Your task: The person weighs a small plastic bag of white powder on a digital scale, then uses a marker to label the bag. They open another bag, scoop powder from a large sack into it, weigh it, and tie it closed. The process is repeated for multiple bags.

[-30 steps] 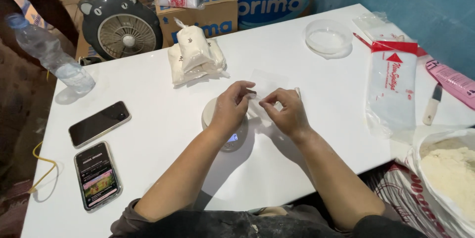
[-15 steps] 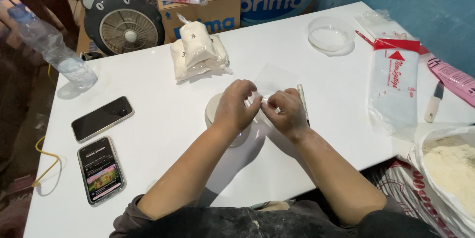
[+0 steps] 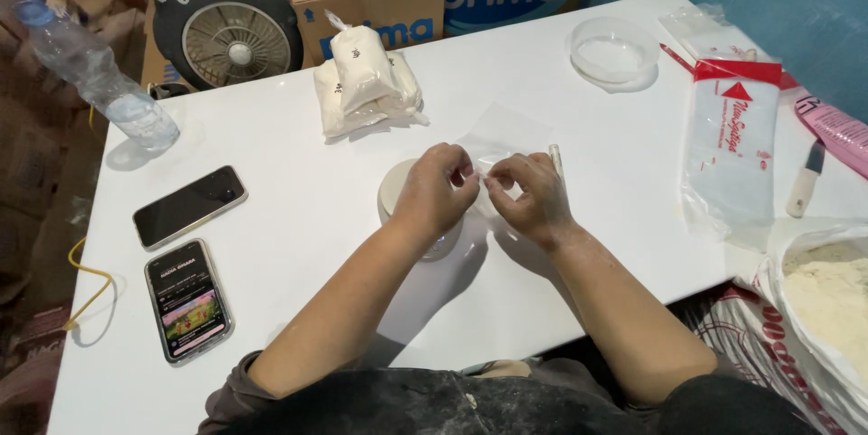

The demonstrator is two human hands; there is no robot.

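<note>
The worktop (image 3: 298, 209) is smooth, glossy white. Both hands (image 3: 488, 191) pinch a thin, clear plastic bag (image 3: 503, 132). To the right lies a pack of glossy transparent plastic bags (image 3: 732, 155); at the far side sits a clear plastic bowl (image 3: 615, 48). Behind stand matt cardboard boxes (image 3: 398, 1). The phones (image 3: 188, 207) at the left have shiny glass faces. Powder (image 3: 832, 295) at the right looks dry and grainy.

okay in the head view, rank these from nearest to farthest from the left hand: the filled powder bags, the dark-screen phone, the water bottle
1. Filled powder bags, just beyond the left hand.
2. Dark-screen phone, out to the left.
3. Water bottle, at the far-left table edge.
</note>
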